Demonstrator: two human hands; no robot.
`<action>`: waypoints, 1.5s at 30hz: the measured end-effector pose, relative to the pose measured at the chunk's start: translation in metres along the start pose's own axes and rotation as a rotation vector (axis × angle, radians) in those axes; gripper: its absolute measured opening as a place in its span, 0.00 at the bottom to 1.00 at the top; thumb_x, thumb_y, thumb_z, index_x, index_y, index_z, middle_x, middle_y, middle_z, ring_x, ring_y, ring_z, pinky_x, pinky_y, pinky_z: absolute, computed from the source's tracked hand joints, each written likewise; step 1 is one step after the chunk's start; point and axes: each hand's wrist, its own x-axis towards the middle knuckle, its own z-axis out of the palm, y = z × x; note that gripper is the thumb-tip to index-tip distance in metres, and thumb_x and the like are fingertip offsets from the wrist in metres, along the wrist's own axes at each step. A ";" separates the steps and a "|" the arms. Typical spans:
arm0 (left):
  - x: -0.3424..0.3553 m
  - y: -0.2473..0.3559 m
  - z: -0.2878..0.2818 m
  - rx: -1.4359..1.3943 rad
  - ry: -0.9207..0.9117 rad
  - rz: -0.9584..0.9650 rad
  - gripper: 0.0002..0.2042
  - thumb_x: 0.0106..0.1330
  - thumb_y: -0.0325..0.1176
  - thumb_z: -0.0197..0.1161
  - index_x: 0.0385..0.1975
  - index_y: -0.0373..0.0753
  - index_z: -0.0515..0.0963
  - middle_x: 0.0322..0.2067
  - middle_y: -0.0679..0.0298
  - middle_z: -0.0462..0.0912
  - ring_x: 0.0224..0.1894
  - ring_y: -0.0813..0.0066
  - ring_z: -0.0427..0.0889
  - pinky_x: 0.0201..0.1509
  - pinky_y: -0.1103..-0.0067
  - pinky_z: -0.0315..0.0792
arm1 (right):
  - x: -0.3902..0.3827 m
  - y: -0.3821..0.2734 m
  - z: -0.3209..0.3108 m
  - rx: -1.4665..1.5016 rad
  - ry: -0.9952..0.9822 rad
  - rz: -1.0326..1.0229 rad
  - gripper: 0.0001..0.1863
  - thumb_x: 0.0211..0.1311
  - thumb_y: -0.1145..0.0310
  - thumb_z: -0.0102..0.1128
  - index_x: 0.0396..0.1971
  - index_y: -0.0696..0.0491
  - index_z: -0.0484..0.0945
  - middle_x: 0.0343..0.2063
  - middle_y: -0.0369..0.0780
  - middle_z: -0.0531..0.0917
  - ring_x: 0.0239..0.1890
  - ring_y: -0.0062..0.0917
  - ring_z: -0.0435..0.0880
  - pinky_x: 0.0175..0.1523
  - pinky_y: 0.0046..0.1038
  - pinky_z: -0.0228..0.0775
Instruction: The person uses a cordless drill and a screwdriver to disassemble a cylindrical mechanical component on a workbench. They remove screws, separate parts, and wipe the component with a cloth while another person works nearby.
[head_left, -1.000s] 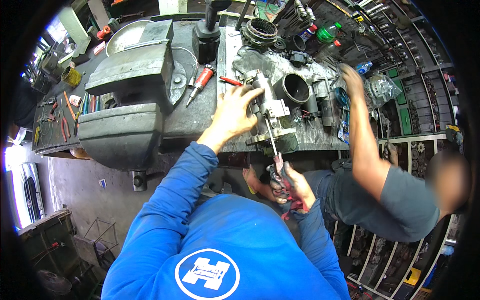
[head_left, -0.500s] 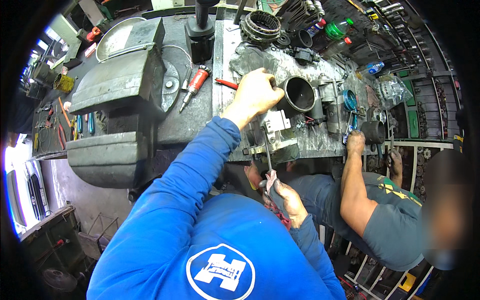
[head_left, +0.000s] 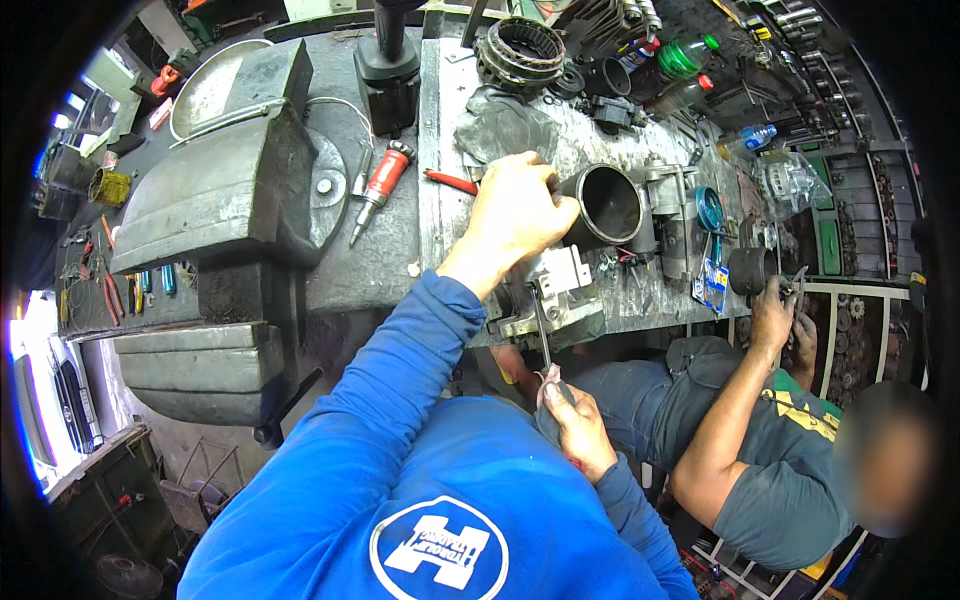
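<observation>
My left hand point(head_left: 512, 210) is curled over the top of a metal motor assembly point(head_left: 548, 300), left of an open black cylinder point(head_left: 605, 205), covering part of it. A long thin metal shaft point(head_left: 542, 330) runs along the assembly toward my body. My right hand point(head_left: 572, 420) grips the shaft's near end through a crumpled rag point(head_left: 548, 398), grey with pink and red bits. A red tool point(head_left: 450, 180) lies beside my left hand.
A bench vise point(head_left: 190, 195) fills the left; a red screwdriver-like tool point(head_left: 385, 175) lies beside it. Stator ring point(head_left: 520, 55), blue strap tool point(head_left: 708, 208), bottles and parts crowd the workbench point(head_left: 640, 300). A co-worker point(head_left: 760, 470) crouches at right, holding tools.
My left hand shifted up the assembly, then slightly down, its fingers more curled. The co-worker lowered their arm and brought both hands to tools at the bench's right end.
</observation>
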 end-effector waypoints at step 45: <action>-0.066 -0.052 -0.106 1.051 -0.025 -0.454 0.35 0.64 0.48 0.76 0.68 0.40 0.72 0.62 0.46 0.76 0.66 0.43 0.75 0.67 0.56 0.72 | 0.120 -0.166 -0.079 -0.466 0.288 -0.753 0.15 0.67 0.61 0.70 0.41 0.60 0.85 0.28 0.49 0.88 0.28 0.36 0.88 0.38 0.37 0.80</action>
